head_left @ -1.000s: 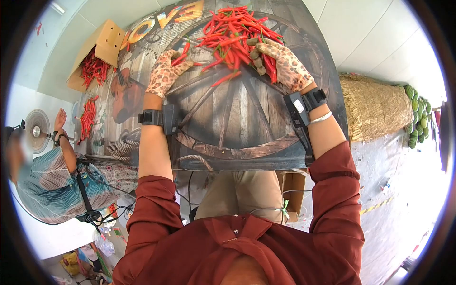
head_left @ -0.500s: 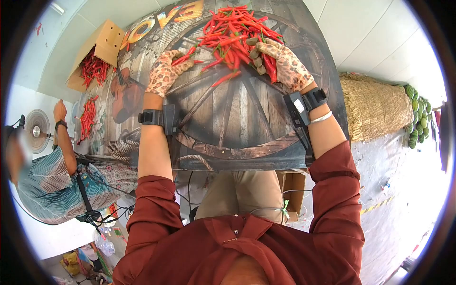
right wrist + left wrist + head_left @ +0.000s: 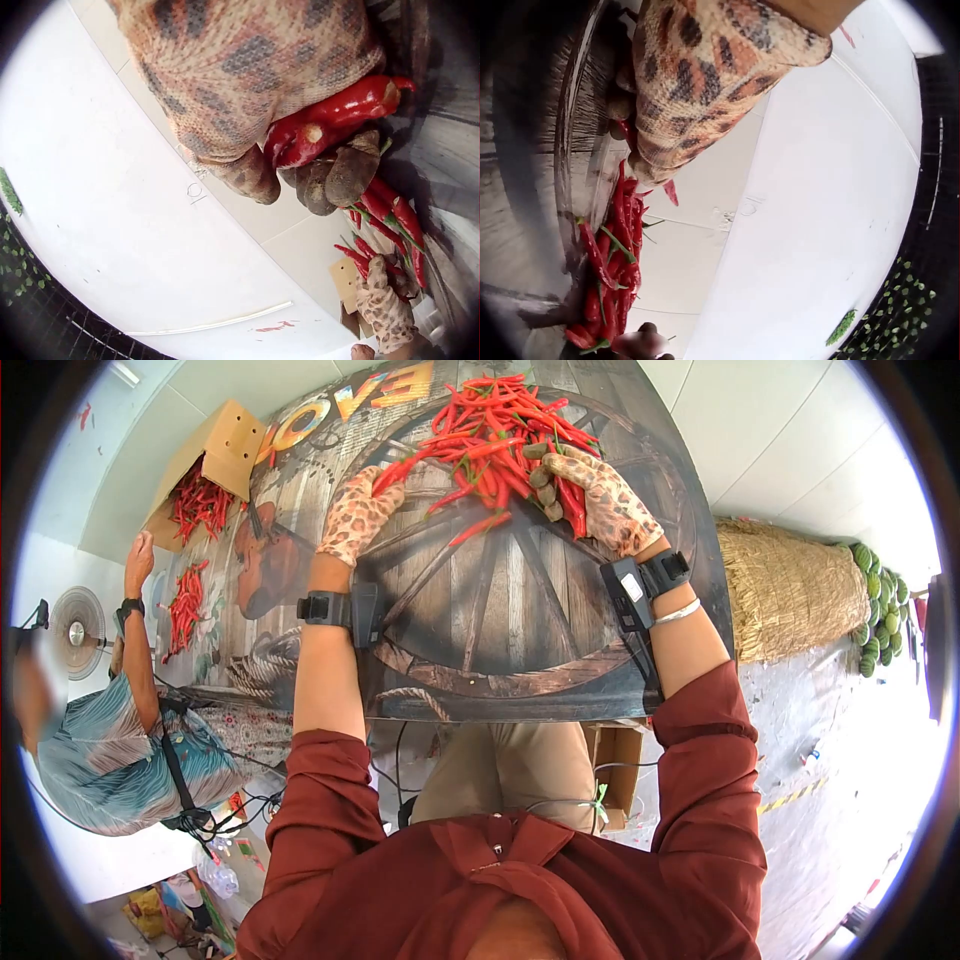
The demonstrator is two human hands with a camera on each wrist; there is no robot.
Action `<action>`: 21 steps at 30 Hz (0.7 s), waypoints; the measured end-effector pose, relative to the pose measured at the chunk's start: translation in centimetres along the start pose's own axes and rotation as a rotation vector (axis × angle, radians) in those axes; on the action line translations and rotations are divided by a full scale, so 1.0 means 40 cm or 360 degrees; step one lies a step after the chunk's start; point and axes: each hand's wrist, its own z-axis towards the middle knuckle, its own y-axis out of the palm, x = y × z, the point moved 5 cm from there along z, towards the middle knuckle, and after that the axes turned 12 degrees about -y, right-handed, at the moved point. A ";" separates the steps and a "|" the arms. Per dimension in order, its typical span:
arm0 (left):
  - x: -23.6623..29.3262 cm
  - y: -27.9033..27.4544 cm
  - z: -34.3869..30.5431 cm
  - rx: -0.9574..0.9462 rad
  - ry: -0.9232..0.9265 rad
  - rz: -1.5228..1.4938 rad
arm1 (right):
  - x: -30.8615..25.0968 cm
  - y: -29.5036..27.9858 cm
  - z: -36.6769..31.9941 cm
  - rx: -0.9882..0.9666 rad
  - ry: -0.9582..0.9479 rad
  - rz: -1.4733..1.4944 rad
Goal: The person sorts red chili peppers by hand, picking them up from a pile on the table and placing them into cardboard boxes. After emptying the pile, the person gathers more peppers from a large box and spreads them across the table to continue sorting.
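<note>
A heap of red chilies (image 3: 490, 435) with green stems lies at the far side of the wood-print table (image 3: 430, 650). At the heap's left edge, my left hand (image 3: 358, 518), in a leopard-print glove, holds a red chili (image 3: 390, 475) that points toward the heap. My right hand (image 3: 612, 505), gloved alike, curls its dark-tipped fingers (image 3: 352, 169) round a few chilies (image 3: 330, 112) at the heap's right edge. In the right wrist view these are glossy, and one shows a pale spot. The left wrist view shows the glove's back, hiding most of the left fingers.
On the left, a tipped cardboard box (image 3: 230, 450) holds more chilies, and a smaller chili pile (image 3: 186, 610) lies near it. Another person's raised hand (image 3: 138, 565) is beside that pile. Right of the table are a straw-coloured roll (image 3: 795, 590) and watermelons (image 3: 880, 610).
My left hand has shifted slightly right and turned, its chili now meeting the heap's edge. My right hand keeps its grip in nearly the same place. The other person's hand has risen toward the box.
</note>
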 end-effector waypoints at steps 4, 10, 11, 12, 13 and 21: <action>-0.041 -0.003 0.032 0.0414 0.0144 -0.0077 | 0.000 -0.007 0.004 0.0066 -0.0046 -0.0092; 0.097 0.004 -0.050 0.0058 0.0341 -0.0064 | 0.004 0.001 -0.001 0.0018 0.0047 0.0080; 0.099 0.024 -0.048 0.0158 0.0627 -0.0141 | 0.000 0.004 -0.002 0.0004 0.0032 0.0042; 0.112 0.018 -0.057 0.0158 0.0625 -0.0141 | -0.003 0.005 -0.002 -0.0010 0.0017 0.0005; 0.133 0.024 -0.070 -0.0067 0.0550 -0.0071 | -0.003 0.007 -0.003 -0.0011 0.0018 0.0006; 0.133 0.051 -0.061 -0.0069 0.0647 -0.0075 | -0.002 0.002 -0.001 -0.0022 0.0002 -0.0028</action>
